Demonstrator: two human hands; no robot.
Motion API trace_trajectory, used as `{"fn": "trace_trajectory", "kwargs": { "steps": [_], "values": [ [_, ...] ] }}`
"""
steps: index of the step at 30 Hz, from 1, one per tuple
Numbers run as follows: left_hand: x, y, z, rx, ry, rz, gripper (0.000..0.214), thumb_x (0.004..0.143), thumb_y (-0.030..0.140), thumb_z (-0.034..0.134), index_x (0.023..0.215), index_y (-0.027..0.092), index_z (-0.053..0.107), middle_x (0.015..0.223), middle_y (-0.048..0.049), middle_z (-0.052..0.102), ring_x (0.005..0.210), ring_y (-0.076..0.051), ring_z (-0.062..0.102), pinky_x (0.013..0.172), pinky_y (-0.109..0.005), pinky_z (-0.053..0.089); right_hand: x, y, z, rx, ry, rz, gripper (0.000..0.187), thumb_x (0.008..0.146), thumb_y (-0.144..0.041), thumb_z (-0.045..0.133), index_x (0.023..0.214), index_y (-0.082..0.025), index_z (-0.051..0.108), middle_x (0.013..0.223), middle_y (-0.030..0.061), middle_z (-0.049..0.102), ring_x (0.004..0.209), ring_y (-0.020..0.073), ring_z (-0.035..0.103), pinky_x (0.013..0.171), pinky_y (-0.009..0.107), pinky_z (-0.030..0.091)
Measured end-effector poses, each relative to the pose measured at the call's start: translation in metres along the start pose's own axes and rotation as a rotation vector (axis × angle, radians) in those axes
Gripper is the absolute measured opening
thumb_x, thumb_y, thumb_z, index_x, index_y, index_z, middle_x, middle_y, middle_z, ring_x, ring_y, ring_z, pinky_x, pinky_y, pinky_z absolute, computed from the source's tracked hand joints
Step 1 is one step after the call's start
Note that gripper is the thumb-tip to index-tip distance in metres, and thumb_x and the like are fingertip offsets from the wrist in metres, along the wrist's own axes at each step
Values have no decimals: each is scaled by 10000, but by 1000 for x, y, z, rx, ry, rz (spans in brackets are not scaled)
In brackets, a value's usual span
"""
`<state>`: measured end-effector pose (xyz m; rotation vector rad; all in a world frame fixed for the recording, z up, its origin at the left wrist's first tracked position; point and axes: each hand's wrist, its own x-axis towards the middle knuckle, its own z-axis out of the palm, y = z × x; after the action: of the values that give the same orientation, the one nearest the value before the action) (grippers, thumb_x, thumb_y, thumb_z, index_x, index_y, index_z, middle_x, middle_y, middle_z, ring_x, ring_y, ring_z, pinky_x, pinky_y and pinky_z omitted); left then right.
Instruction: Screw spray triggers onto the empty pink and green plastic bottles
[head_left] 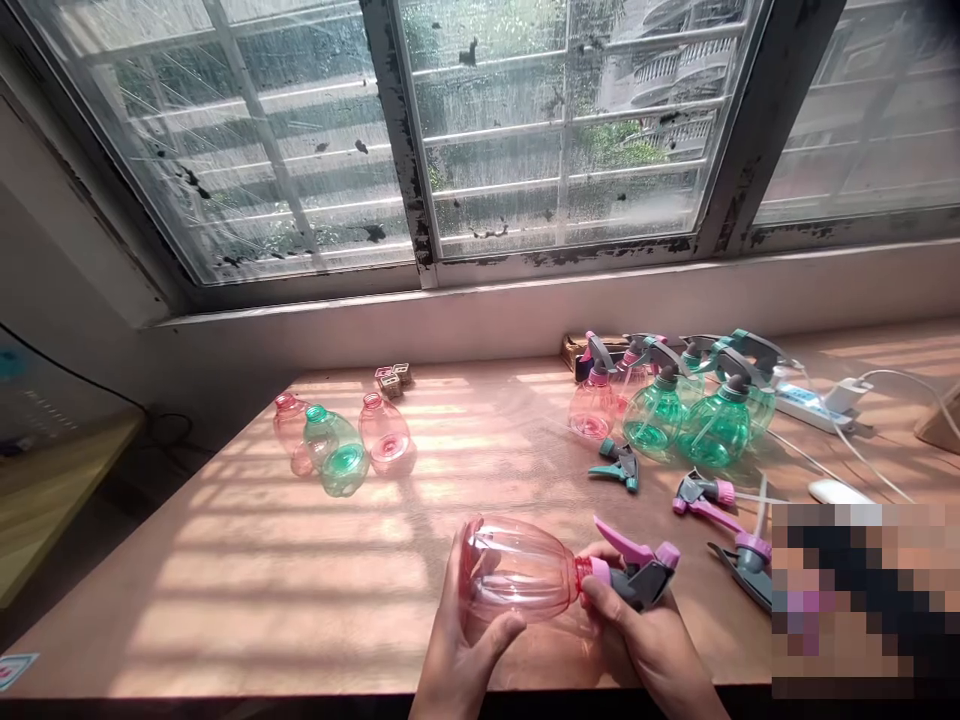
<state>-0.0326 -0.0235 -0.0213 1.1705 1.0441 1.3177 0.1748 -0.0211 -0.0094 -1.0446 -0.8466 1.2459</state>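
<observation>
My left hand (pixel 469 645) is wrapped round the body of a clear pink spray bottle (pixel 517 568) lying on its side just above the wooden table (pixel 300 580). My right hand (pixel 645 640) grips the bottle's neck and its grey and pink trigger head (pixel 637 570), which sits on the bottle's mouth. Both hands are closed on these parts near the table's front edge.
Three headless bottles, two pink (pixel 382 432) and one green (pixel 341 455), lie at the left. Several bottles with trigger heads (pixel 679 410) stand at the back right. Loose trigger heads (pixel 619 466) lie between. A power strip (pixel 814 408), cables and a white mouse (pixel 836 492) are far right.
</observation>
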Motion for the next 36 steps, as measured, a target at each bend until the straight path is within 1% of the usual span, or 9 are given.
{"fn": "trace_trajectory", "kwargs": {
  "steps": [3, 6, 10, 14, 21, 25, 28, 31, 36],
  "values": [
    [0, 2, 3, 35, 18, 4, 948, 783, 420, 893, 1600, 425, 413, 1741, -30, 372, 1582, -351, 371, 1286, -465, 329, -1, -1, 2, 51, 23, 13, 446, 758, -566, 911, 943, -201, 734, 617, -10, 675, 527, 147, 566, 566, 270, 442],
    [0, 0, 4, 19, 27, -39, 949, 793, 403, 886, 1594, 496, 385, 1754, 10, 341, 1556, -336, 421, 1256, -458, 384, -1, -1, 3, 106, 35, 10, 442, 759, -550, 916, 957, -202, 729, 628, -5, 684, 531, 153, 577, 554, 268, 442],
    [2, -5, -1, 61, 9, -14, 1035, 732, 411, 930, 1615, 413, 390, 1728, -40, 397, 1560, -356, 411, 1285, -465, 336, -1, -1, 2, 74, 34, 10, 451, 758, -573, 906, 927, -196, 724, 617, -3, 672, 522, 157, 565, 550, 279, 444],
    [2, -3, -2, 35, 2, -32, 946, 782, 456, 884, 1605, 337, 433, 1713, -86, 418, 1552, -364, 426, 1282, -478, 347, 0, 0, 2, 12, 21, -6, 448, 757, -569, 906, 917, -189, 731, 624, -1, 667, 521, 151, 553, 549, 277, 439],
    [2, -2, 5, 19, 59, -51, 962, 768, 396, 905, 1596, 429, 415, 1712, -20, 427, 1535, -335, 459, 1242, -439, 420, -1, -4, 6, 92, 49, 31, 468, 747, -580, 907, 930, -195, 714, 596, -3, 670, 502, 152, 551, 530, 272, 442],
    [2, -1, 2, 39, 41, -11, 1042, 704, 445, 947, 1604, 373, 427, 1691, -66, 461, 1548, -370, 430, 1284, -481, 351, -2, -6, 7, 40, 43, 0, 472, 730, -616, 902, 865, -196, 733, 601, 2, 669, 495, 159, 559, 528, 291, 457],
    [2, 3, 1, -38, 6, -17, 984, 738, 525, 906, 1592, 333, 456, 1702, -86, 439, 1569, -385, 387, 1278, -489, 360, -2, -7, 7, 45, 10, -8, 459, 733, -608, 903, 846, -195, 734, 594, 4, 679, 470, 154, 567, 508, 287, 448],
    [2, 5, 3, -2, 24, -31, 920, 777, 474, 885, 1584, 337, 465, 1693, -76, 456, 1578, -365, 376, 1288, -475, 339, -2, -7, 8, 69, -7, 12, 437, 763, -583, 892, 870, -197, 715, 581, 0, 685, 422, 146, 562, 446, 266, 423],
    [1, 3, 7, 20, 45, -35, 972, 758, 400, 905, 1598, 410, 414, 1729, -24, 398, 1581, -338, 375, 1283, -445, 341, -2, -5, 9, 132, 20, 21, 440, 769, -559, 898, 883, -189, 689, 567, -7, 679, 402, 127, 565, 431, 231, 419]
  ]
}}
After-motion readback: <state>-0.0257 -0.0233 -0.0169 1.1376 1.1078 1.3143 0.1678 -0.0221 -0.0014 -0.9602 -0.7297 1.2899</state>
